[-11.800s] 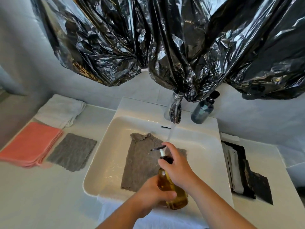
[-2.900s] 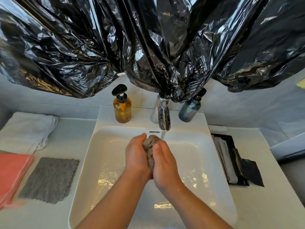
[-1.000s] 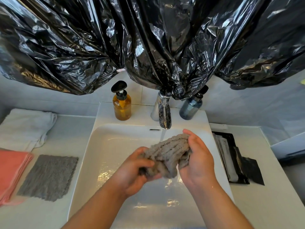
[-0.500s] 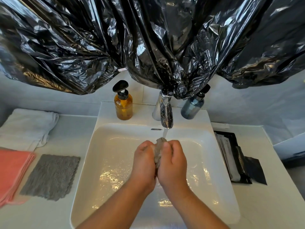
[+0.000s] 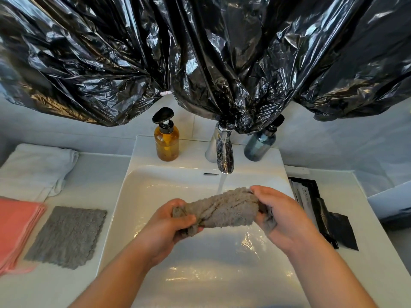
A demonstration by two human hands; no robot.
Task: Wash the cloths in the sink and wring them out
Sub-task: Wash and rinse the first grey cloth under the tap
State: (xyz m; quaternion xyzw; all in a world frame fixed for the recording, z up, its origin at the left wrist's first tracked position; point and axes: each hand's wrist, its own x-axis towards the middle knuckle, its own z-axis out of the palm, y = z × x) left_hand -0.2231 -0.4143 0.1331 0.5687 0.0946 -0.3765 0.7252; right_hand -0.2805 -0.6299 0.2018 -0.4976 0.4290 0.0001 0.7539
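Well to the left of the left hand (image 5: 168, 228), a stack of pink cloths (image 5: 15, 227) lies on the counter (image 5: 104, 174), and a flat grey cloth (image 5: 66, 236) lies between this stack and the hand. The left hand grips one end of a wet, bunched cloth (image 5: 222, 211) above the sink (image 5: 138, 196). The right hand (image 5: 287, 216) grips the other end with curled fingers. Behind the hands, water runs from the faucet (image 5: 223, 152).
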